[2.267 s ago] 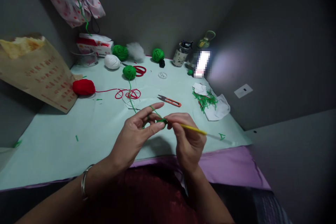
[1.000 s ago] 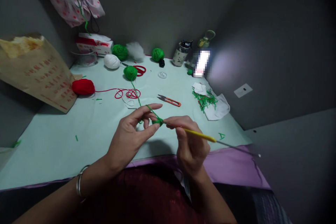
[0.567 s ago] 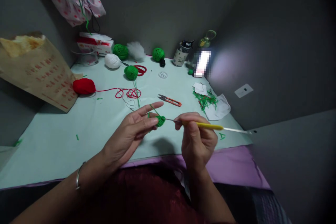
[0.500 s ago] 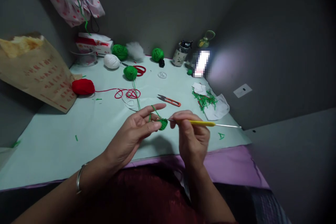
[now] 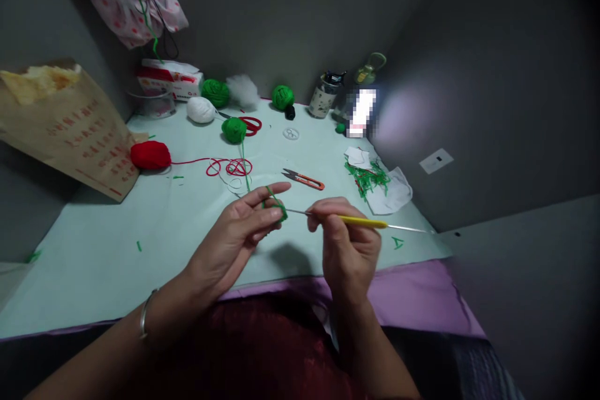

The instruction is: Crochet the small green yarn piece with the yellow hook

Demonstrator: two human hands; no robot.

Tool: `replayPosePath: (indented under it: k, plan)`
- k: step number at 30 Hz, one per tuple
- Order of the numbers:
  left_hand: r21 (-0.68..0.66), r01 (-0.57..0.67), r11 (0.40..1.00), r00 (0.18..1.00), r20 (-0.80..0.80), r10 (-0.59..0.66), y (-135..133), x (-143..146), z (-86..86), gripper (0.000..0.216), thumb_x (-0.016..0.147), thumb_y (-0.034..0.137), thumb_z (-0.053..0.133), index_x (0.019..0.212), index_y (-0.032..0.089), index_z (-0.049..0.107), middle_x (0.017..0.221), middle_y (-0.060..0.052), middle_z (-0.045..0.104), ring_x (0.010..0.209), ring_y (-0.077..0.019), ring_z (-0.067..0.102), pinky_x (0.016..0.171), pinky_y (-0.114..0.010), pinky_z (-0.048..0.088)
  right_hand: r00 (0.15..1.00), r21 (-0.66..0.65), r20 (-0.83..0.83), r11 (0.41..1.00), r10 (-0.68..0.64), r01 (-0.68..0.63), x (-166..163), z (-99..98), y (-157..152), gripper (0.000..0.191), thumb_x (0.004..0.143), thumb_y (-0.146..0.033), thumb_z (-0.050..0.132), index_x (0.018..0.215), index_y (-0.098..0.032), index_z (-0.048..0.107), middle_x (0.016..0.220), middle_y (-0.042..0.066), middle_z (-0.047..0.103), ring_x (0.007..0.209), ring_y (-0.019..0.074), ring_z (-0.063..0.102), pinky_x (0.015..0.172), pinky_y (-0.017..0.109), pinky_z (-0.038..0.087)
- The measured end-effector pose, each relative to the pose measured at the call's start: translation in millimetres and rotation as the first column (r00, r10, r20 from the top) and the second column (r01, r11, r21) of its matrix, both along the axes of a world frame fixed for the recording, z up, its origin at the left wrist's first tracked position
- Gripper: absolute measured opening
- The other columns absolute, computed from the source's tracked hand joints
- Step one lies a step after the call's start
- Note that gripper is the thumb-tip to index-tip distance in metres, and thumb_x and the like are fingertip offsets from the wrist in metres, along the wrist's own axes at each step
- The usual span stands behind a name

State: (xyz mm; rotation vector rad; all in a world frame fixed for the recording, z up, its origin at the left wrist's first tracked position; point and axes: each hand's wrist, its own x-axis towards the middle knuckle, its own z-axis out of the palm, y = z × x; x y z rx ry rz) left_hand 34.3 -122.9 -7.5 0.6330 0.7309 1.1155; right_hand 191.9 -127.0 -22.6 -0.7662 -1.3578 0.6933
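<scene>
My left hand (image 5: 239,231) pinches a small green crochet piece (image 5: 284,214) between thumb and fingers, its index finger stretched out with green yarn (image 5: 270,192) looped over it. That yarn leads up towards a green yarn ball (image 5: 234,130). In my right hand (image 5: 349,244) is a crochet hook (image 5: 363,222) with a yellow handle, gripped like a pen. Its thin metal shaft points left and meets the crochet piece; the tip is hidden there. Beyond my hands lie orange thread snips (image 5: 307,181).
Red yarn (image 5: 150,155) and a paper bag (image 5: 79,131) stand at the left. Red-handled scissors (image 5: 252,125), a white yarn ball (image 5: 200,110) and a jar (image 5: 321,100) sit towards the back. Green yarn scraps (image 5: 365,176) and a lit phone (image 5: 362,112) are at the right, by the wall.
The crochet piece has turned and is now more covered by my left fingers. My right hand has shifted slightly right, with more of the hook's shaft showing between the hands.
</scene>
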Motion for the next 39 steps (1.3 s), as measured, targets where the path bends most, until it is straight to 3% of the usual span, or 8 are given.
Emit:
replayPosePath:
  k: [5,9,13,25,31,33,35,39]
  plan:
    - [0.164,0.021,0.986,0.982,-0.187,0.010,-4.9,0.8,-2.8,0.036,0.088,0.028,0.074,0.124,0.029,0.072,0.096,0.000,0.064,0.079,-0.0104,0.051,0.072,-0.022,0.041,0.997,-0.110,-0.048,0.991,0.067,-0.072,-2.8,-1.5,2.6,0.017,0.096,-0.020,0.062,0.099,-0.027,0.078,0.092,0.002,0.074,0.079,0.0148,0.063,0.071,0.031,0.052]
    - [0.168,0.046,0.985,0.973,-0.231,-0.006,-5.9,-3.6,-3.0,0.037,0.089,0.030,0.073,0.125,0.029,0.070,0.096,0.000,0.061,0.086,-0.0127,0.052,0.079,-0.025,0.041,0.963,-0.225,-0.227,0.955,0.142,-0.194,0.9,-3.6,4.0,0.018,0.099,-0.026,0.057,0.096,-0.024,0.075,0.090,0.002,0.075,0.073,0.0129,0.065,0.069,0.029,0.053]
    - [0.165,0.027,0.986,0.975,-0.224,0.011,-5.5,-4.7,-1.2,0.037,0.086,0.027,0.075,0.123,0.027,0.072,0.094,-0.001,0.060,0.091,-0.0150,0.051,0.083,-0.026,0.041,0.952,-0.223,-0.242,0.945,0.185,-0.241,3.7,-2.0,3.4,0.020,0.102,-0.028,0.052,0.097,-0.023,0.071,0.089,0.003,0.076,0.074,0.0138,0.068,0.068,0.030,0.056]
    - [0.315,-0.012,0.949,0.875,-0.456,0.162,-6.8,-7.7,1.5,0.033,0.085,0.024,0.075,0.117,0.029,0.074,0.086,0.002,0.063,0.084,-0.0154,0.054,0.083,-0.029,0.042,0.994,-0.048,0.091,0.997,0.059,-0.055,3.3,2.9,-9.0,0.023,0.101,-0.016,0.049,0.103,-0.023,0.070,0.093,0.003,0.073,0.077,0.0141,0.067,0.071,0.031,0.058]
    - [0.410,-0.119,0.904,0.785,-0.519,0.339,-11.3,-1.6,1.7,0.033,0.083,0.019,0.075,0.115,0.026,0.074,0.082,0.002,0.063,0.082,-0.0161,0.056,0.086,-0.030,0.044,0.861,0.330,0.483,0.944,-0.160,-0.010,2.2,-3.2,-9.7,0.029,0.097,-0.008,0.050,0.119,-0.021,0.065,0.100,0.009,0.074,0.093,0.0197,0.070,0.077,0.036,0.060]
    - [0.364,-0.120,0.924,0.828,-0.476,0.295,-11.8,-0.7,1.6,0.041,0.081,0.017,0.076,0.121,0.026,0.072,0.083,0.001,0.063,0.084,-0.0164,0.056,0.084,-0.030,0.044,0.773,0.437,0.565,0.899,-0.290,0.017,0.9,-8.2,-10.0,0.034,0.096,-0.008,0.054,0.125,-0.022,0.064,0.103,0.010,0.073,0.096,0.0210,0.070,0.077,0.036,0.061]
    - [0.218,-0.058,0.974,0.928,-0.347,0.133,-10.5,-1.5,1.6,0.050,0.079,0.018,0.077,0.129,0.025,0.069,0.081,0.002,0.062,0.075,-0.0143,0.053,0.073,-0.027,0.044,0.729,0.493,0.578,0.869,-0.367,0.047,0.7,-11.7,-9.9,0.037,0.094,-0.012,0.059,0.128,-0.026,0.066,0.107,0.010,0.072,0.099,0.0224,0.069,0.078,0.037,0.061]
    - [-0.055,0.093,0.994,0.996,0.003,-0.093,-4.6,-5.7,1.9,0.051,0.079,0.023,0.080,0.129,0.019,0.069,0.069,0.006,0.054,0.054,-0.0060,0.034,0.064,-0.023,0.041,0.912,0.287,0.367,0.955,-0.184,0.077,2.3,-7.9,-6.6,0.029,0.097,-0.014,0.055,0.117,-0.029,0.071,0.100,0.006,0.072,0.091,0.0202,0.069,0.074,0.037,0.059]
